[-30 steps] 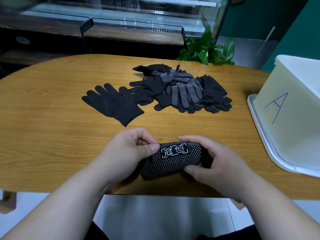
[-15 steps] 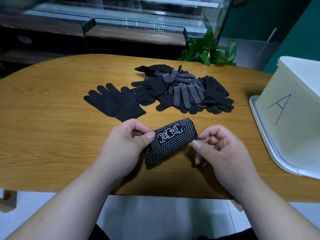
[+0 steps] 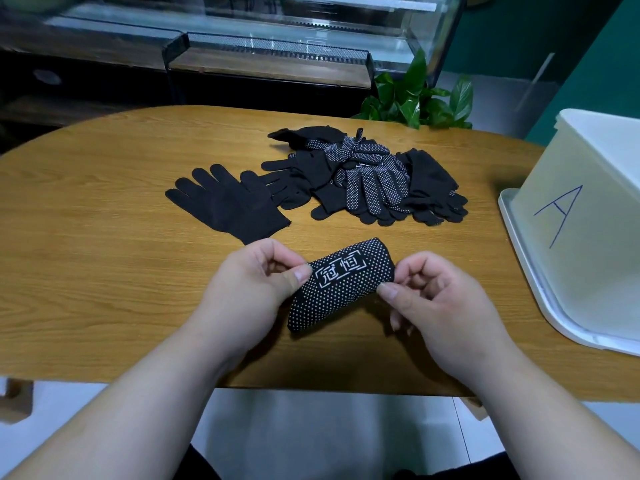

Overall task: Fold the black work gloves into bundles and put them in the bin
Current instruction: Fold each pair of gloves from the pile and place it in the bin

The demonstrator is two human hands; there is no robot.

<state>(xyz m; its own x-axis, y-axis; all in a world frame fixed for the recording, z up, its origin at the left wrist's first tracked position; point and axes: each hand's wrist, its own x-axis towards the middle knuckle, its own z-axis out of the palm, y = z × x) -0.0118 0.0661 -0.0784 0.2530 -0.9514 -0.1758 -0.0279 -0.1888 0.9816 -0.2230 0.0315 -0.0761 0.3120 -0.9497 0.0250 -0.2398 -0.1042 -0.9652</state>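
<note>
Left hand (image 3: 256, 285) and right hand (image 3: 433, 299) each pinch the glove bundle (image 3: 341, 289), printed "冠恒". Bin (image 3: 588, 244) marked "A", partly cut off.

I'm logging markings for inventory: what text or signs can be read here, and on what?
"A": blue, handwritten on the side wall of the white bin.
"冠恒": white, framed, on the dotted glove bundle.
Print on the dotted gloves in the pile: too small to read.
</note>
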